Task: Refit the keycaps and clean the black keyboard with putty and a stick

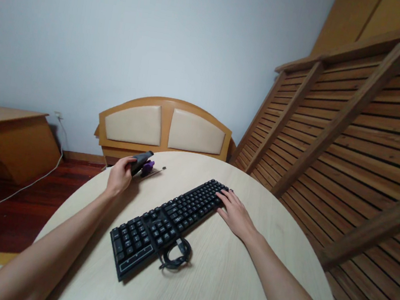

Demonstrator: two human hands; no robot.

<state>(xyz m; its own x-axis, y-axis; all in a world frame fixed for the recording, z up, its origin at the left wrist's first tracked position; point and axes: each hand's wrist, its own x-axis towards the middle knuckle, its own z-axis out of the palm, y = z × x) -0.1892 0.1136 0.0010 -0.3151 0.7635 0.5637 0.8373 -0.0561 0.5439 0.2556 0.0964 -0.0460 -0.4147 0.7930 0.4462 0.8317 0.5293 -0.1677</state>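
A black keyboard lies diagonally on the round table, its number pad towards me. Beside its near long edge sits its coiled cable with a USB plug. My right hand rests at the keyboard's far right end, fingers stretched out over the keys and edge. To the left of the keyboard, my left hand is closed around a dark elongated object whose kind I cannot make out. Just past it are a small purple thing and a thin stick with a dark tip.
Behind the table stands a wooden headboard with cream panels. A large slatted wooden frame leans along the right. At left are a wooden desk and a white cord running over the dark red floor.
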